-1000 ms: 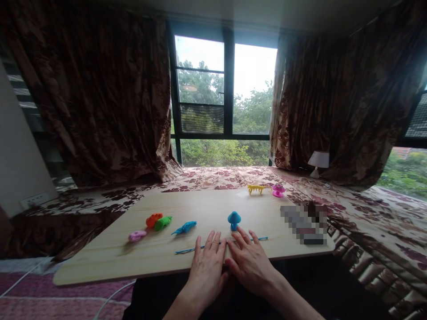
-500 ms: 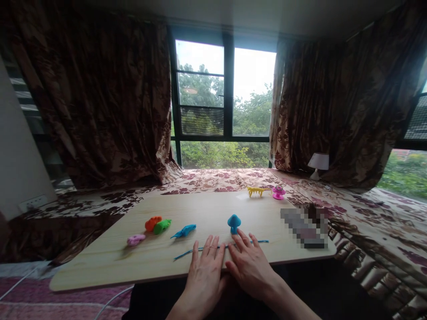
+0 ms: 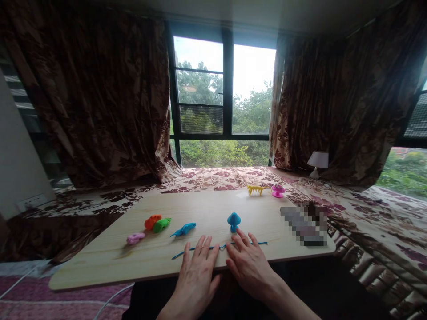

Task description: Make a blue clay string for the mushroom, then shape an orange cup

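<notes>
Two dark curtains with a flower pattern (image 3: 100, 98) hang beside one window with a dark frame (image 3: 227, 89), and one small white lamp (image 3: 318, 160) stands near the right one. On one bench of pale wood (image 3: 100, 262), one orange lump (image 3: 152, 221) and one green lump (image 3: 162, 224) lie close together, with one pink rounded piece (image 3: 135, 238) near them. One blue elongated piece (image 3: 184, 230) lies to their right, and one blue mushroom-shaped figure (image 3: 234, 220) stands upright. Near the far edge are one yellow figure with several legs (image 3: 255, 190) and one pink mushroom-like figure (image 3: 278, 190).

One long, thin blue strand (image 3: 222, 247) lies crosswise near the front edge, passing under the fingers of both hands. Its two ends are visible; between the hands it makes a small kink. Left hand (image 3: 196, 273) and right hand (image 3: 250, 266) have their fingers straight and spread, so neither grip closes around anything. Right fingertips are just beside the blue mushroom-shaped figure; whether they touch it, I cannot tell.
</notes>
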Demonstrator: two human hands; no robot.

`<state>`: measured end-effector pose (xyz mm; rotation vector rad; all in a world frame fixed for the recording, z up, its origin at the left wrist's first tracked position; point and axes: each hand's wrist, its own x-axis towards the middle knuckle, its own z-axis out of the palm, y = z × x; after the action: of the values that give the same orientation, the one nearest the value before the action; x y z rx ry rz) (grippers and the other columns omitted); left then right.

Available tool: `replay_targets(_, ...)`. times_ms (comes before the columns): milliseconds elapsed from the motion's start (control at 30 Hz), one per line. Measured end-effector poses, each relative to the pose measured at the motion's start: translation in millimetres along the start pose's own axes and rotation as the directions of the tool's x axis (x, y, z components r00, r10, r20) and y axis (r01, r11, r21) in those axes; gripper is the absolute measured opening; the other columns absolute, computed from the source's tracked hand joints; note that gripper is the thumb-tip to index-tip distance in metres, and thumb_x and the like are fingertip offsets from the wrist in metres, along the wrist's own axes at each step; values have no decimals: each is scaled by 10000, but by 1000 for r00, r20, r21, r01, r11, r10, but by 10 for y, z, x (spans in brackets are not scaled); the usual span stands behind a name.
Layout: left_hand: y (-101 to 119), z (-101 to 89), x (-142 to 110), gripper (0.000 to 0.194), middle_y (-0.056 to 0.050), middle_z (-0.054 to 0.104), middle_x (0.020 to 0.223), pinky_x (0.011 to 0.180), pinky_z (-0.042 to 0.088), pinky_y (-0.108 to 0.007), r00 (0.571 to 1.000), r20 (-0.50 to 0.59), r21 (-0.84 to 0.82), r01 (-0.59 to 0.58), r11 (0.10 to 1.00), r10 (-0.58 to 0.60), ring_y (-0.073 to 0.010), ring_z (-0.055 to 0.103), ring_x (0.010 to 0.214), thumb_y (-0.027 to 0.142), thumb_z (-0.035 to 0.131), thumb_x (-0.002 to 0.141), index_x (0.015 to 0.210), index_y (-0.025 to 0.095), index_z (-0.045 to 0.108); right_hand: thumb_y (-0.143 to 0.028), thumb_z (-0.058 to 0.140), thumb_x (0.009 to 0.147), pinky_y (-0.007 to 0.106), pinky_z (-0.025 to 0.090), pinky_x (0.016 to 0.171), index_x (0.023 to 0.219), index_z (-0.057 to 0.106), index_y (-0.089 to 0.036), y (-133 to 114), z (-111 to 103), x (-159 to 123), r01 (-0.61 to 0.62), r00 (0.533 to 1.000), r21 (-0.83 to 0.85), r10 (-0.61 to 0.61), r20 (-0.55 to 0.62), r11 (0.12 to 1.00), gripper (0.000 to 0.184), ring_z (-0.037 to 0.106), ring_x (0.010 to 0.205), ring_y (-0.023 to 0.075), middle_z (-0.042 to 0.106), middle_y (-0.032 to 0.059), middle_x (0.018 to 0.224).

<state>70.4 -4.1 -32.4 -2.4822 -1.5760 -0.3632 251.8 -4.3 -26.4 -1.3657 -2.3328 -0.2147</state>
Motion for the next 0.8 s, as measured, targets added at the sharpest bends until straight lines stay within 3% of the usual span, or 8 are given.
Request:
replay_targets(167,-35,-8,-12,601,-80,287,1433,1051,57,-538,1000,-3,3,-1,1000,1,-260,175,1331,304,469,731,1318,266,349,-383,354,901,454,181,1030,1135,520,-185,17,-38,-49,-23,1000,-10,23,-11,1000,349,248,1283,260,474,106,1271)
replay_targets(467,-130,-32,-44,541,-81,352,1401,1054,66,-536,999,-20,49,28,998,-27,-262,210,1320,284,455,732,1271,249,423,-373,379,891,457,217,1006,1120,519,-236,-33,-46,86,11,1000,16,-11,-7,1000,302,302,1245,261,528,73,1175)
replay_targets(800,-116,22,-39,575,-72,327,1415,1054,79,-540,999,-44,49,-3,999,5,-258,207,1322,318,446,758,1320,244,351,-344,362,899,451,193,1018,1165,488,-226,-114,-68,122,21,999,25,-20,-25,999,317,273,1264,256,522,84,1178)
